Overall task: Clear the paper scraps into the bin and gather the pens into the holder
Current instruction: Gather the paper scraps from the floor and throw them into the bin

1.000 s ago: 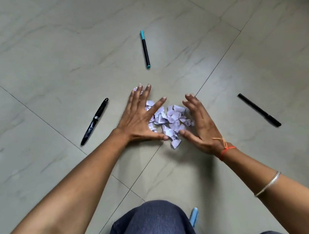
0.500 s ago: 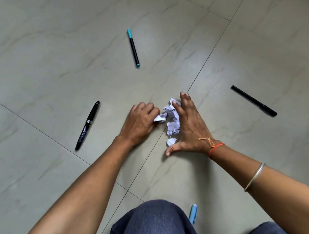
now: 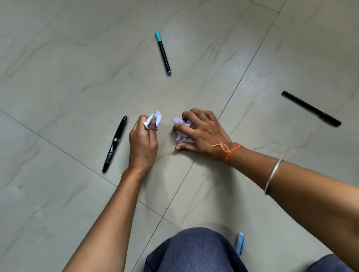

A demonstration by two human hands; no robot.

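Early on: left hand (image 3: 143,140) grips some scraps (image 3: 155,119), right hand (image 3: 203,131) curls round the rest. Far pen (image 3: 163,53), left pen (image 3: 115,143), right pen (image 3: 311,111) all lie on floor (image 3: 55,87); bin & holder not in view.

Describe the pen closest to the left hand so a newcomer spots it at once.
On the grey tiled floor, find the left hand gripping paper scraps. Just left of it lies a glossy black fountain pen. Only it has a silver middle band; the marker has teal ends, the far-right pen is plain black.
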